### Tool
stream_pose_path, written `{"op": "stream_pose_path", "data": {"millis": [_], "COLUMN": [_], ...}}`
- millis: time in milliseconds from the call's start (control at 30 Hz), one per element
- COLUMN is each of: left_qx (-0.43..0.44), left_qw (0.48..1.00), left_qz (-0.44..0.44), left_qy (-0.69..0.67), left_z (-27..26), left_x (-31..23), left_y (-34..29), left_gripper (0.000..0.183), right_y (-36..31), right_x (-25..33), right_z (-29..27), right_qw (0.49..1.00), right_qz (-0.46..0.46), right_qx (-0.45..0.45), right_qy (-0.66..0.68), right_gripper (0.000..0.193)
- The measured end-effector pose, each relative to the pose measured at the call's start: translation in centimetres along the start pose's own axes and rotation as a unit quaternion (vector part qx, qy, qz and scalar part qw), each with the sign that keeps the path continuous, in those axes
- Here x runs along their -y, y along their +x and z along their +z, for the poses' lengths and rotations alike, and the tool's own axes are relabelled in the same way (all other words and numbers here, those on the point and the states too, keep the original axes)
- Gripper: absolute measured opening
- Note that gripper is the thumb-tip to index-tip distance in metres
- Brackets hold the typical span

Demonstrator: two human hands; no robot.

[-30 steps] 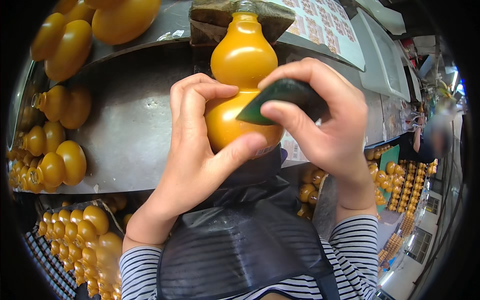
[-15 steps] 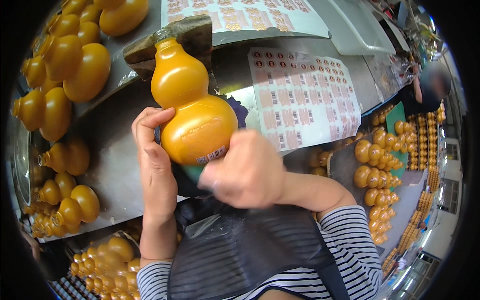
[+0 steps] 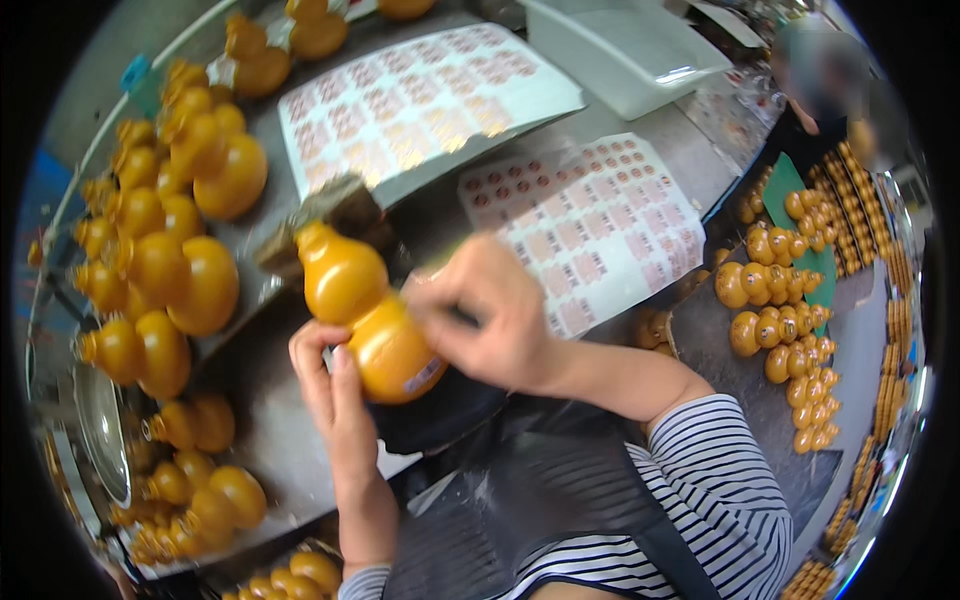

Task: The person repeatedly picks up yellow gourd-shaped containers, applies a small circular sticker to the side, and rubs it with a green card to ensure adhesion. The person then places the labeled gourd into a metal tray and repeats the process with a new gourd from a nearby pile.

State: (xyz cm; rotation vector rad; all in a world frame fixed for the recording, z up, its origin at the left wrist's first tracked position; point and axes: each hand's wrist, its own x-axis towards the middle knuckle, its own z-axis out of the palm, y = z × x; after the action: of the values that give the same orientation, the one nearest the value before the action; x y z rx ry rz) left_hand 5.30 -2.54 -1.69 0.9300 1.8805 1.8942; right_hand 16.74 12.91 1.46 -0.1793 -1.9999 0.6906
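A glossy orange-yellow gourd-shaped bottle lies tilted in front of me, its neck end pointing up and left against a worn wooden block. A small printed label shows low on its wider bulb. My left hand is closed round the bottle's lower left side, thumb on the bulb. At the right side of the bottle, by its waist, is my right hand, fingers curled and smeared by motion; whatever they hold is hidden. Right behind that hand lies a sheet of stickers with round and rectangular labels.
Many similar gourd-shaped bottles crowd the left side. A second sticker sheet lies farther back, beside a whitish plastic bin. Rows of finished-looking bottles stand at right, with a person beyond. A round metal basin sits far left.
My right hand has moved up from the bottle's base to its waist. The view has shifted, showing more of the far table. My left hand keeps hold of the bottle.
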Motion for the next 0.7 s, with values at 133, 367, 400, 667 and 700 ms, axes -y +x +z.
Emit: {"op": "stream_pose_path", "data": {"millis": [133, 367, 400, 667, 700], "left_qx": [0.013, 0.069, 0.067, 0.021, 0.026], "left_qw": [0.992, 0.983, 0.982, 0.912, 0.919], "left_qz": [-0.058, 0.056, 0.058, 0.150, 0.138], "left_qy": [-0.107, 0.164, 0.166, 0.382, 0.369], "left_z": [-1.0, -0.3, -0.2, 1.8, 1.7], "left_x": [-0.5, 0.7, 0.8, -3.4, -2.4], "left_y": [-0.2, -2.7, -2.7, -2.3, -2.3], "left_gripper": [0.021, 0.096, 0.094, 0.080, 0.081], "right_y": [-2.4, 1.7, 2.4, 8.6, 8.4], "right_x": [3.1, -3.6, -6.8, -19.1, -19.8], "right_z": [1.5, -5.8, -6.9, -9.5, -10.1], "right_qw": [0.980, 0.899, 0.904, 0.927, 0.913], "right_qz": [-0.171, 0.279, 0.289, 0.046, 0.050], "right_qx": [0.092, 0.133, 0.108, 0.232, 0.256], "right_qy": [0.033, 0.312, 0.295, -0.291, -0.315], "right_gripper": [0.031, 0.016, 0.011, 0.026, 0.026]}}
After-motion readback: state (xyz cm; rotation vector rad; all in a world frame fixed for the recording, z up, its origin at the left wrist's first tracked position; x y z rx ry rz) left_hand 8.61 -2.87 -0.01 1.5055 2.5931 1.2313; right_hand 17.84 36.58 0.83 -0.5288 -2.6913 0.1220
